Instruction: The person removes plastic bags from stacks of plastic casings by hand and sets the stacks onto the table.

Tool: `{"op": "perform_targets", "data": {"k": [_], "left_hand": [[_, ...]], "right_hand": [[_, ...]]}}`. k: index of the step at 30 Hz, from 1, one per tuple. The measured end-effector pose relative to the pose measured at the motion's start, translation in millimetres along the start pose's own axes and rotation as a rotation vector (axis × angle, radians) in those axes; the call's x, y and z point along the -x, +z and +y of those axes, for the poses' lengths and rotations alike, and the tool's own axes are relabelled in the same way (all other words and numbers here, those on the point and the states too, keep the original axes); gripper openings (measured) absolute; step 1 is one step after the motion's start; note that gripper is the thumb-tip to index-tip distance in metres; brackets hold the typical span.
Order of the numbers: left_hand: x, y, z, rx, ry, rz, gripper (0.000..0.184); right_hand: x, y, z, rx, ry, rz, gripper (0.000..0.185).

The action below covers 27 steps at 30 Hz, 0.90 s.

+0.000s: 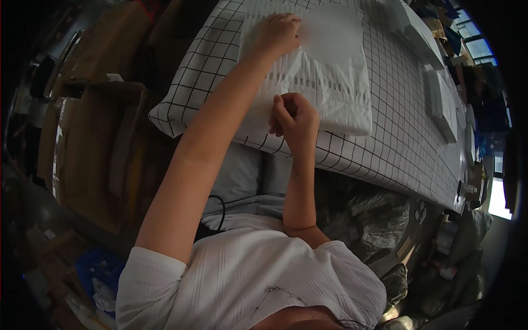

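A white slatted, ribbed tray-like thing [330, 96] in thin clear plastic film lies on the table in front of me. My left hand [281, 34] rests at its far left part, fingers bent and close together; their tips and anything in them are hidden. Closer to my body, my right hand [297, 118] is curled beside the front edge of the wrapped thing, thumb against the bent fingers. Whether film is pinched in it I cannot tell. A round blurred patch hides the far right part of the wrapped thing.
A white cloth with a black grid [404, 132] covers the table. White flat pieces [443, 104] lie along its right side. An open cardboard box [91, 159] stands at left, with a blue crate [99, 267] below. Crumpled plastic bags [382, 220] lie under the table at right.
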<state>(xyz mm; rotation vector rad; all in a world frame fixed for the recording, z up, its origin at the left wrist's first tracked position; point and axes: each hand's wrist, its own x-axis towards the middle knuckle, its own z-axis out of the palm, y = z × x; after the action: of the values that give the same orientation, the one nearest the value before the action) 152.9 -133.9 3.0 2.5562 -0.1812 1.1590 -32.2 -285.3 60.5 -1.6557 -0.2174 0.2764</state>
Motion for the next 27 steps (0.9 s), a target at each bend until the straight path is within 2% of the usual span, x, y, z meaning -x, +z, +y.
{"op": "perform_targets", "data": {"k": [6, 15, 17, 21, 23, 25, 27], "left_hand": [[-1, 2, -1, 0.015, -0.014, -0.025, 0.029], [-1, 6, 0, 0.053, -0.044, -0.018, 0.029], [-1, 2, -1, 0.028, -0.054, -0.012, 0.029], [-2, 1, 1, 0.020, -0.080, -0.094, 0.030], [-1, 11, -2, -0.004, -0.078, -0.109, 0.031], [-1, 19, -6, 0.025, -0.052, -0.038, 0.032], [-1, 19, -7, 0.018, -0.068, -0.062, 0.032]], "right_hand": [[2, -1, 3, -0.015, -0.020, 0.026, 0.018], [9, -11, 14, -0.165, -0.069, -0.054, 0.016], [18, -12, 14, -0.168, -0.043, 0.022, 0.017], [47, -22, 27, -0.169, 0.018, 0.027, 0.017], [65, -22, 41, -0.146, -0.041, 0.097, 0.016], [82, -21, 61, -0.178, -0.036, 0.125, 0.017], [85, -21, 67, -0.205, -0.030, 0.158, 0.017]]}}
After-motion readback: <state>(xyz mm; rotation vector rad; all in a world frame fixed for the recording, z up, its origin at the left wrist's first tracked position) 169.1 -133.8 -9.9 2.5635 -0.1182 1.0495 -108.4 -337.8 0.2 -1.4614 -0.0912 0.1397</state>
